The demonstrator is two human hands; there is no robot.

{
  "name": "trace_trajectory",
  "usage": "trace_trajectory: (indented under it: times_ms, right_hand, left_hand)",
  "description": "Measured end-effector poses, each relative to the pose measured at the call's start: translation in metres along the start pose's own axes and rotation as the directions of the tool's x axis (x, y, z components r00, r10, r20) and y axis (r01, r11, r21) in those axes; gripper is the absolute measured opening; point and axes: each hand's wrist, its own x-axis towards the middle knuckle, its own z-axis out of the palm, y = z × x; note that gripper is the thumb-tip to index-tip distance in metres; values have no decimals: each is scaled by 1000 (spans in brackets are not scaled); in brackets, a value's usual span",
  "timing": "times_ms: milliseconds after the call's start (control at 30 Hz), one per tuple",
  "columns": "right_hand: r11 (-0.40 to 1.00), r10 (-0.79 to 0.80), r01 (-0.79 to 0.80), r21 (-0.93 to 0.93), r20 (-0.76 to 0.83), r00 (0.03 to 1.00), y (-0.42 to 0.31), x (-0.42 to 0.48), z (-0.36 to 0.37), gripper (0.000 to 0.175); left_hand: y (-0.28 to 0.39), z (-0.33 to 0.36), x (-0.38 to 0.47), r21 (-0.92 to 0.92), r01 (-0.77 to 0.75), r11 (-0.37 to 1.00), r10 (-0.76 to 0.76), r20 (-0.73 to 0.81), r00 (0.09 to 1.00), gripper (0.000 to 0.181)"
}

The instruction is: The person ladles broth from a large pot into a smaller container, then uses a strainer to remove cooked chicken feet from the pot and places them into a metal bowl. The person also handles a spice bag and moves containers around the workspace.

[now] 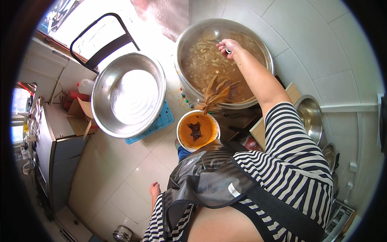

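My right hand grips the metal handle of a ladle, reaching over a big metal stockpot. The ladle's round bowl sits at the surface of brown broth with pale bits floating in it. A tied, brown-stained cloth bag hangs over the near rim, its lower part in the broth. Just below the pot stands a white bucket of orange-red oily liquid, with a dark patch in the middle. Down at my side is my left hand, away from the pot; its fingers look curled, but their closure is unclear.
A wide metal basin rests on a blue plastic stool to the left, beside a black-framed handle. An open cardboard box sits on a cabinet. Metal bowls and wooden boards stand at right.
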Motion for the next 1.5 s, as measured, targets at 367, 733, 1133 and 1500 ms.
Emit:
trace_trajectory:
  times_ms: [367,733,1133,1500]
  right_hand:
    - [995,37,-22,-92,157,987,42,-29,12,9]
    - [994,82,-69,-80,179,980,99,-100,-15,6]
    - [997,80,-82,11,137,987,125,-207,-58,32]
    - [998,-65,66,-9,80,995,138,-291,-98,49]
  left_hand:
    - [2,-2,24,62,-74,995,70,55,996,30]
    - [59,26,38,-14,-119,993,120,100,988,29]
    - [57,29,121,121,-280,952,265,128,956,28]
    - [98,26,149,145,-419,896,350,347,870,30]
